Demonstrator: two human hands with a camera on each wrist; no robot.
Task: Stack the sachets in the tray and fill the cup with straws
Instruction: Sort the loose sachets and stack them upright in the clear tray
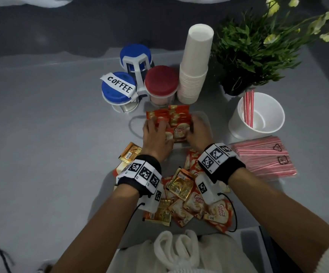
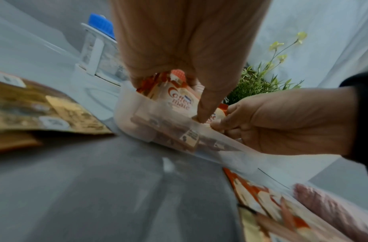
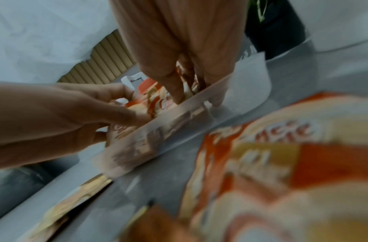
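Note:
A clear plastic tray [image 1: 206, 123] stands mid-table with red and cream sachets [image 1: 178, 117] standing in it. My left hand [image 1: 157, 127] reaches in from the left, its fingers and thumb round the sachets [image 2: 179, 101]. From the right, my right hand [image 1: 194, 129] pinches the same bundle, its fingers down inside the tray wall [image 3: 179, 117]. Nearer me, under both wrists, lies a heap of loose sachets [image 1: 189, 196]. A white cup [image 1: 258, 131] at the right holds a few red-striped straws [image 1: 248, 109]. Beside it lies a pack of straws [image 1: 264, 156].
Behind the tray stand a jar labelled COFFEE [image 1: 119, 89], another blue-lidded jar [image 1: 136, 56], a red-lidded jar [image 1: 161, 81] and a tall stack of paper cups [image 1: 195, 66]. A potted plant [image 1: 258, 52] fills the back right. More gold sachets [image 1: 130, 154] lie left of my left wrist.

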